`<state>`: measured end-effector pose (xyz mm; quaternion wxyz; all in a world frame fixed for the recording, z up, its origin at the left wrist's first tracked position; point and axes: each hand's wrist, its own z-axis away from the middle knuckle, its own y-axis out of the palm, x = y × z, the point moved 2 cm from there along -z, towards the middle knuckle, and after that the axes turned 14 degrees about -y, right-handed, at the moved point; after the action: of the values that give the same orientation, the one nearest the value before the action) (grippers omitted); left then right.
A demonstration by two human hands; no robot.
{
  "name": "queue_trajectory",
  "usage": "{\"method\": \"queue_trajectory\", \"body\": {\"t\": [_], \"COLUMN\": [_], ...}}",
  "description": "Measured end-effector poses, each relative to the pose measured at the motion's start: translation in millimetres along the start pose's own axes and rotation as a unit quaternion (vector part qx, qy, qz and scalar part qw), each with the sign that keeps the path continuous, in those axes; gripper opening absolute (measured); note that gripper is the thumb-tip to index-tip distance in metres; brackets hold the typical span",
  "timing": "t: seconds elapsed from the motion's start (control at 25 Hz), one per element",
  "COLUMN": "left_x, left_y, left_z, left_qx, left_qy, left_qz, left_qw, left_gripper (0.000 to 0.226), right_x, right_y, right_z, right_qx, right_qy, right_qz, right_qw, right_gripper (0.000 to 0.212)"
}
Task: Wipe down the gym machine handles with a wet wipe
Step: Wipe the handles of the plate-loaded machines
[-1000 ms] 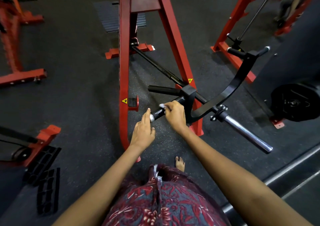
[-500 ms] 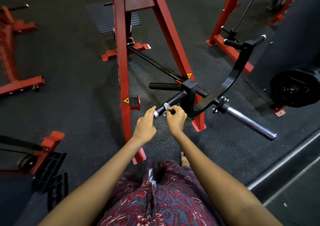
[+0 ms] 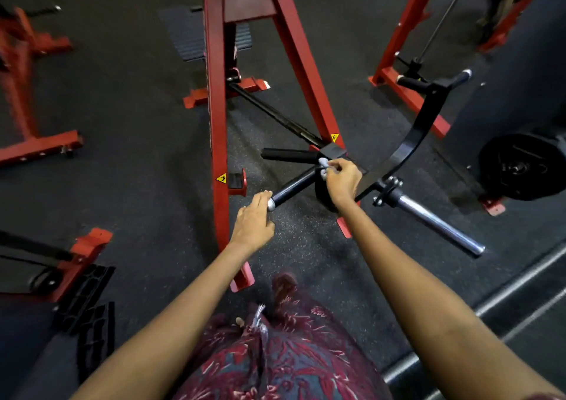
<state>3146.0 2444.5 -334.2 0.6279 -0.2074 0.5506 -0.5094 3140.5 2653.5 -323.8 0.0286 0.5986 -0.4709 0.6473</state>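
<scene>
Half a second before, the right hand [image 3: 343, 182] had been at the near tip of the black handle [image 3: 295, 186], close to the left hand. Now it had travelled up the grip to its far end, beside the black block [image 3: 333, 151] where the handles join, and the two hands were well apart. The left hand [image 3: 252, 223] had kept its place at the chrome end cap [image 3: 270, 205].

From largest to smallest: one red A-frame [image 3: 217, 124] with two legs stood over the dark rubber floor [image 3: 122, 108], and each leg carried one yellow warning sticker. One curved black arm [image 3: 407, 145] swept off to the right. One chrome sleeve [image 3: 441, 228] stuck out toward the lower right. One black weight plate [image 3: 520, 167] sat at the right edge. Four black handles could be counted: two near the hands and two at the far top of the arm.

The right hand pinched one small white wet wipe [image 3: 324, 167] in curled fingers against the handle's far end. The left hand lay with fingers fairly straight, touching the end cap and gripping nothing.
</scene>
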Motion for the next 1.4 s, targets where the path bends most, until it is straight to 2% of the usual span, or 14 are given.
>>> {"method": "queue_trajectory", "body": {"t": [0.08,0.16,0.24,0.44,0.52,0.64,0.76,0.92,1.08,1.2,1.4], "left_x": [-2.7,-5.0,-7.1,-24.5,-29.7,-31.3,-31.2,-27.6,-28.4,-23.1,-19.4], "left_y": [1.5,1.1,1.2,7.0,10.3,11.3,13.0,17.6,19.6,15.3,9.3], "left_z": [0.8,1.3,-0.3,-8.0,-6.4,-5.7,-4.6,-2.4,0.8,1.3,-1.4], "left_qx": [0.002,0.002,-0.006,-0.021,-0.027,-0.035,-0.016,0.019,0.021,0.015,0.038], "left_qy": [-0.018,-0.031,-0.036,-0.094,-0.106,-0.114,-0.136,-0.173,-0.184,-0.197,-0.183], "left_qz": [0.01,0.014,-0.005,-0.144,-0.17,-0.18,-0.169,-0.131,-0.071,0.007,0.017], "left_qw": [1.0,0.999,0.999,0.985,0.979,0.976,0.976,0.976,0.98,0.98,0.982], "left_gripper": [0.067,0.066,0.067,0.083,0.086,0.087,0.091,0.1,0.104,0.1,0.088], "right_x": [-4.0,-1.6,3.8,21.5,14.8,-6.1,-4.6,16.8,21.6,25.9,29.3], "right_y": [7.8,14.4,20.6,27.5,14.7,-7.9,2.8,20.8,25.7,32.3,38.7], "right_z": [-8.7,0.8,21.0,54.3,29.5,-10.2,0.5,37.2,42.4,52.6,59.9], "right_qx": [0.054,0.063,0.077,0.199,0.183,0.127,0.156,0.17,0.195,0.238,0.272], "right_qy": [-0.032,-0.052,-0.084,-0.204,-0.21,-0.132,-0.098,-0.163,-0.176,-0.204,-0.244], "right_qz": [0.062,0.076,0.045,-0.027,-0.001,0.055,0.085,0.032,0.024,0.024,0.023], "right_qw": [0.996,0.994,0.992,0.958,0.961,0.981,0.979,0.971,0.965,0.949,0.931], "right_gripper": [0.022,0.025,0.023,0.02,0.02,0.021,0.021,0.025,0.026,0.023,0.019]}}
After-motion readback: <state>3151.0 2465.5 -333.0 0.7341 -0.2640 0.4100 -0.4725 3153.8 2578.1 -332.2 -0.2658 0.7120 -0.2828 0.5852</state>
